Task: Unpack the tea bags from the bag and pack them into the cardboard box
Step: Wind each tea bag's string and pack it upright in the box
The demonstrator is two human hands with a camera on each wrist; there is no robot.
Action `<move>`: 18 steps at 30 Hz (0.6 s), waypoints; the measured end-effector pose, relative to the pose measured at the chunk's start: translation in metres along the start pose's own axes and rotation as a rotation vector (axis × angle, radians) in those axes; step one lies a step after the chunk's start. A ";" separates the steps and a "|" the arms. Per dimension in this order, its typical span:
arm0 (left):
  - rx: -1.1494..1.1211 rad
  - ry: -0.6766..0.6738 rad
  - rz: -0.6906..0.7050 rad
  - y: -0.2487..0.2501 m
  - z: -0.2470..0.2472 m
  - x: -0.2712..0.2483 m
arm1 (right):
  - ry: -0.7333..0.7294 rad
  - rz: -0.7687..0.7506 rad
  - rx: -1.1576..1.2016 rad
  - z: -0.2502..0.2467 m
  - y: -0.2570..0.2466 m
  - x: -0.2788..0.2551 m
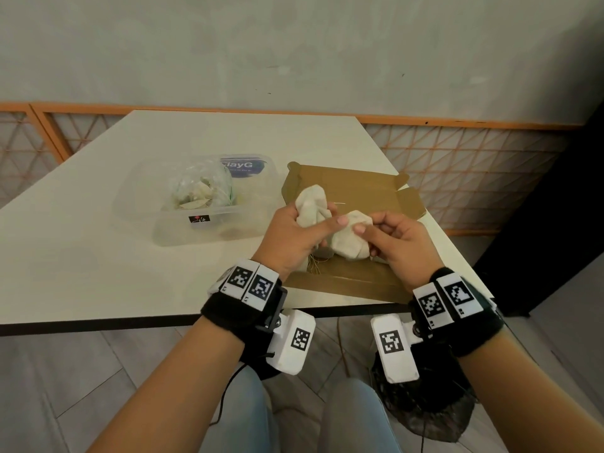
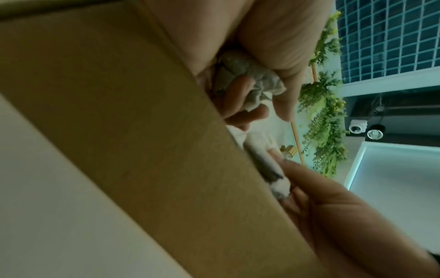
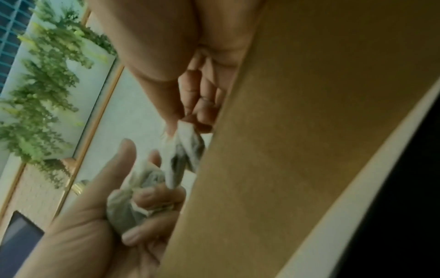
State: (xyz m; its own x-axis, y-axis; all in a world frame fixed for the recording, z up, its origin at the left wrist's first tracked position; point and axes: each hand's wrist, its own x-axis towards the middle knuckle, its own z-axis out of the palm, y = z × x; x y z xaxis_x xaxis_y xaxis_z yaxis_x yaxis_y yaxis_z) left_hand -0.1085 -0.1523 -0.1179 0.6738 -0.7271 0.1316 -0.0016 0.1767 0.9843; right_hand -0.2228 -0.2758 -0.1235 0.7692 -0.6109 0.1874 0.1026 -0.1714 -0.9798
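The left hand point(image 1: 287, 237) is gripping one tea bag point(image 1: 312, 201), the right hand point(image 1: 397, 243) is pinching another point(image 1: 349, 238), above the cardboard box point(image 1: 366, 191); next probably laying them inside.

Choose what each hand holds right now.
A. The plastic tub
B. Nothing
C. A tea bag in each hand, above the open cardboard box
C: the left hand grips one tea bag and the right hand pinches another over the cardboard box.
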 end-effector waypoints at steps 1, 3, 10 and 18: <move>0.014 -0.018 -0.011 -0.001 0.002 0.000 | -0.024 0.002 0.041 0.000 -0.001 -0.001; 0.082 -0.067 -0.036 -0.004 0.003 0.001 | -0.042 0.022 0.103 -0.002 0.000 0.000; 0.170 -0.028 -0.041 -0.010 0.002 0.005 | -0.058 0.084 0.172 -0.002 0.004 0.003; 0.138 -0.006 -0.038 -0.012 0.002 0.006 | 0.096 -0.002 -0.003 0.000 0.003 0.002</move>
State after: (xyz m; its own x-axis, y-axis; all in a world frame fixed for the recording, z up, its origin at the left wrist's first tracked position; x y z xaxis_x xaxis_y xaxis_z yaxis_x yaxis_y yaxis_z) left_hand -0.1064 -0.1601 -0.1282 0.6706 -0.7358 0.0939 -0.0781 0.0559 0.9954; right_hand -0.2208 -0.2778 -0.1260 0.7051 -0.6816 0.1957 0.1023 -0.1753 -0.9792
